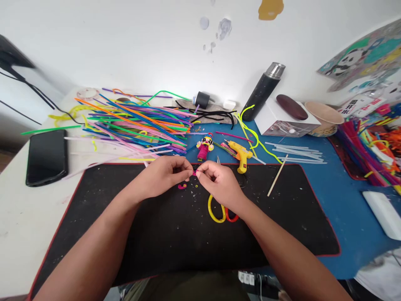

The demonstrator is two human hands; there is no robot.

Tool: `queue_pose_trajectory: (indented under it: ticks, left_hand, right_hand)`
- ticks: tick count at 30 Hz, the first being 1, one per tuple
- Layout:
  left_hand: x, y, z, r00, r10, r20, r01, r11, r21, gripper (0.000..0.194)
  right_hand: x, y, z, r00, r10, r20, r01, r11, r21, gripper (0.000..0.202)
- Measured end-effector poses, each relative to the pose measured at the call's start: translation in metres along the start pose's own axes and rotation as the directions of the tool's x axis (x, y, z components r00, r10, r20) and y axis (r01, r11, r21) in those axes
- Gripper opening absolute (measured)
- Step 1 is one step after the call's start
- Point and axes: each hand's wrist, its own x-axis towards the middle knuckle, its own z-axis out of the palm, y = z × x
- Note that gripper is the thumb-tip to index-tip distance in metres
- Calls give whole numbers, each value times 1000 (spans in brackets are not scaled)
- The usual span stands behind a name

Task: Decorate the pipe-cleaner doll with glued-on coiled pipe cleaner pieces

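Note:
Between my two hands is a small magenta piece (194,172), which looks like a bit of pipe cleaner. My left hand (161,175) pinches its left end, and the fingertips of my right hand (219,182) are closed on the other side. Most of the piece is hidden by the fingers. Just below lies a small magenta and yellow curl (182,187) on the black mat (169,238). Scissors with a yellow and a red handle (210,211) rest partly under my right hand. Beyond my hands lies a small pipe-cleaner doll (204,149) with a magenta body.
A yellow glue gun (243,158) lies right of the doll, with glue sticks (300,152) and a wooden stick (277,175) farther right. Many coloured pipe cleaners (140,125) spread at back left, near a black phone (46,156). A dark thermos (261,94) leans beside a white box (282,119).

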Motion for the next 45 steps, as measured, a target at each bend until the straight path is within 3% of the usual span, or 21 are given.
queue_pose_trajectory:
  ticks: [9, 15, 21, 30, 37, 45]
  left_hand:
    - [-4, 4, -3, 999, 39, 26, -42, 988, 150, 19]
    - [-5, 2, -4, 984, 140, 111, -173, 905, 389, 22]
    - [-2, -1, 1, 980, 141, 141, -193, 841, 505, 23]
    - [-3, 2, -8, 996, 66, -61, -50, 972, 231, 31]
    - [-3, 6, -6, 998, -15, 67, 8, 995, 100, 34]
    - [-3, 6, -5, 995, -36, 97, 26, 994, 102, 31]
  right_hand:
    - [-2, 2, 1, 998, 1, 62, 0, 1000, -24, 8]
    - [-5, 4, 3, 995, 2, 102, 5, 998, -69, 11]
    - [-9, 9, 6, 992, 17, 122, -7, 996, -87, 11]
    - [-7, 13, 7, 997, 79, 26, -81, 989, 122, 13]
    - [-8, 13, 8, 997, 69, 20, -71, 990, 124, 13]
    - [-9, 13, 10, 996, 81, 25, -83, 988, 129, 13]
